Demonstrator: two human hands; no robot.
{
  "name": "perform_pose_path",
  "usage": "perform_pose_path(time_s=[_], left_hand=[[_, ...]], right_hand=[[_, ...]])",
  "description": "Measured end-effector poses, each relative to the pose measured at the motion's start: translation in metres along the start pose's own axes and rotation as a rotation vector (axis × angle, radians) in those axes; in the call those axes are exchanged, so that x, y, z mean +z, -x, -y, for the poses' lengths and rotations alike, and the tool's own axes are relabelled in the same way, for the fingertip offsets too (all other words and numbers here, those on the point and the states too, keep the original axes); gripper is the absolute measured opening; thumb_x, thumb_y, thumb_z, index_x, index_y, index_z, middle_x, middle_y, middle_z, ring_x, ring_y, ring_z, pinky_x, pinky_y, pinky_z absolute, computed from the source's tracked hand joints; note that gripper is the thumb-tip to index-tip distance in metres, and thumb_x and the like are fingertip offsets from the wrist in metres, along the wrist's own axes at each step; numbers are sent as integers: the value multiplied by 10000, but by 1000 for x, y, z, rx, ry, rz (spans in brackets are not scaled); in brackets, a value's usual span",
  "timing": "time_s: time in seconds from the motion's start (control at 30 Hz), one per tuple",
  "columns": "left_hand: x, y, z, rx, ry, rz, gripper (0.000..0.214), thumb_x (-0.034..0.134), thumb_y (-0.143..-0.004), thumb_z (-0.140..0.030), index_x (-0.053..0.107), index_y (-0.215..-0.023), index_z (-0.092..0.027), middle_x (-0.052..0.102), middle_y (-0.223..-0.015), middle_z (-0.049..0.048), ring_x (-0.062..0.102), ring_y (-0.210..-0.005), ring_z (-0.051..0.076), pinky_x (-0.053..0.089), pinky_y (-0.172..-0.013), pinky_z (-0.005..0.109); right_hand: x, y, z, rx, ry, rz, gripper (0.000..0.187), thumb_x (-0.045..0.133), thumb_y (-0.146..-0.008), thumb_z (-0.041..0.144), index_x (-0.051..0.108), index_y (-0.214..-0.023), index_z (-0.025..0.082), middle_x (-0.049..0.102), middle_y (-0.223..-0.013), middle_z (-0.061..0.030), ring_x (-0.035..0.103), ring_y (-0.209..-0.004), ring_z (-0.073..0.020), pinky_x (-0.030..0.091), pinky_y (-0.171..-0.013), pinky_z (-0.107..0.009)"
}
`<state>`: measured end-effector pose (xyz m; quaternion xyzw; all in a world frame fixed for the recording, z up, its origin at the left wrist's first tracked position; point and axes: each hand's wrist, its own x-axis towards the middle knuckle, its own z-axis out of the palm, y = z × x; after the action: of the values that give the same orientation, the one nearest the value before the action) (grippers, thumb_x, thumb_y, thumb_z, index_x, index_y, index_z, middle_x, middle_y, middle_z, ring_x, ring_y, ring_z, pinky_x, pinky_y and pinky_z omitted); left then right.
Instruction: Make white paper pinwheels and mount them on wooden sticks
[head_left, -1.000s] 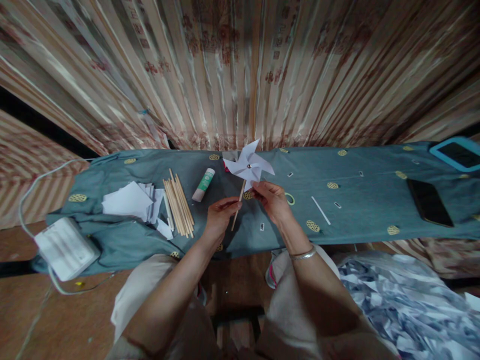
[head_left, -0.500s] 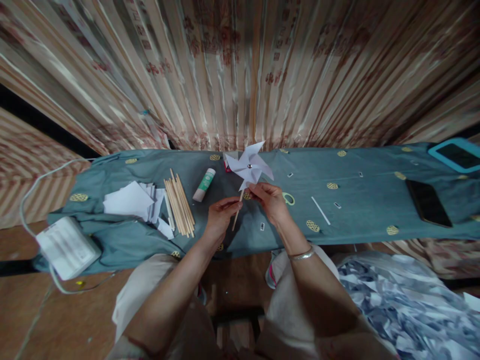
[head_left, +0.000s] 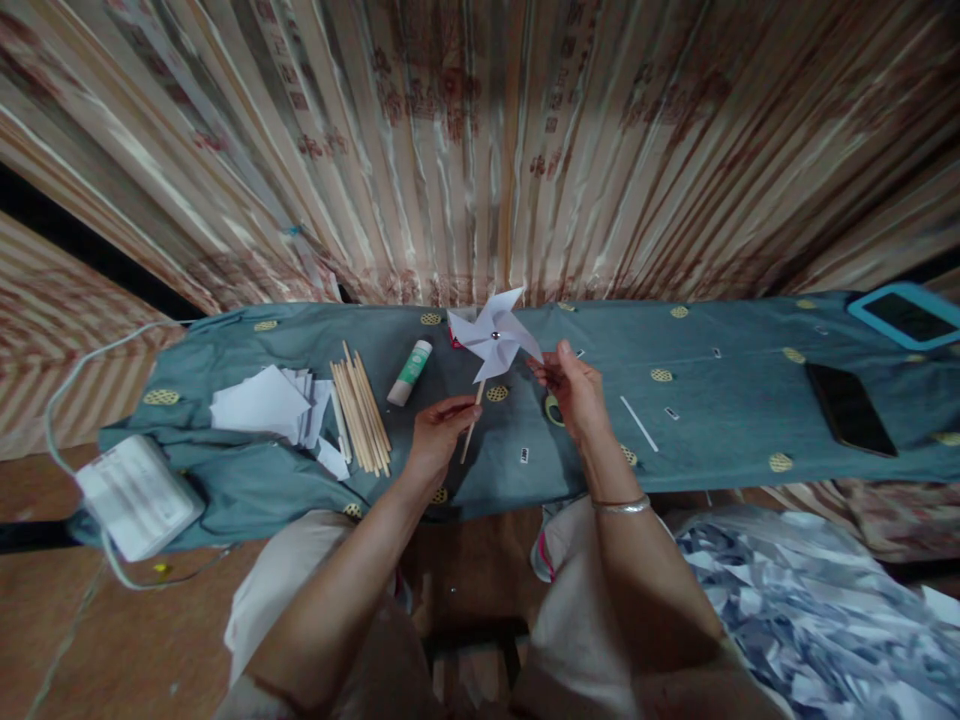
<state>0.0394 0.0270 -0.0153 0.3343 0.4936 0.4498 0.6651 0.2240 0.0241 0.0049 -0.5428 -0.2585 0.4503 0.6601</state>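
We hold the pinwheel [head_left: 496,340] over the desk [head_left: 739,415]. Our left hand [head_left: 437,438] pinches its stick [head_left: 467,440] between the fingers; grip firmly. Our right hand [head_left: 580,396] is beside one blade [head_left: 524,345]; whether its fingers pinch, we cannot tell. Touch lightly.

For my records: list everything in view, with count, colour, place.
pinwheel: one, white, centre
held stick: one, tan, below pinwheel
loose sticks: several, tan, left
tube: one, white and green, left of centre
paper stack: one, white, left
strip: one, white, right
ring: one, greenish, centre
box: one, red, behind pinwheel
phone: one, black, right
framed device: one, blue, right
cabled unit: one, white, left
cloth: one, teal, centre
labels: several, white, on cloth
paper scraps: many, white, lower right
curtain: count unclear, beige, back
floor: one, brown, below
bracelet: one, silver, right wrist
trousers: one pair, beige, below
left hand: one, bare, on held stick
right hand: one, bare, by pinwheel
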Motion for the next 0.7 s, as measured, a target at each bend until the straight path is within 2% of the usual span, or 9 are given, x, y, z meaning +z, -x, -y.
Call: perform_pose_path(time_s=[0.2, 0.37, 0.57, 0.7], left_hand=[[3, 8, 5, -24, -54, 55, 280, 871, -449, -310, 764, -669, -174, 688, -626, 5, 557, -595, 110, 437, -646, 248], [2, 9, 2, -22, -83, 51, 290, 875, -435, -331, 766, -657, -178, 693, -624, 15, 569, -600, 127, 439, -632, 251], [1, 10, 3, -22, -91, 72, 278, 871, -440, -327, 770, -657, -186, 704, -639, 13, 576, -607, 130, 451, -642, 254], [1, 8, 7, -31, -117, 71, 285, 877, -421, -332, 764, -639, -187, 691, -606, 4, 562, -573, 128, 443, -608, 253]], right_hand=[[1, -4, 5, -12, -168, 42, 481, 857, -496, 652, 668, -585, 219, 709, -712, 18, 600, -645, -111, 478, -609, -232], [0, -5, 5, -8, -132, 46, 501, 823, -538, 682, 691, -674, 218, 695, -681, 7, 608, -629, -128, 488, -597, -247], [-2, -3, 5, -8, -123, 65, 475, 846, -520, 645, 676, -633, 216, 698, -649, 4, 616, -625, -144, 480, -592, -264], [-4, -1, 7, 3, -90, 96, 436, 855, -529, 604, 686, -612, 211, 683, -616, 11, 572, -570, -126, 457, -547, -255]])
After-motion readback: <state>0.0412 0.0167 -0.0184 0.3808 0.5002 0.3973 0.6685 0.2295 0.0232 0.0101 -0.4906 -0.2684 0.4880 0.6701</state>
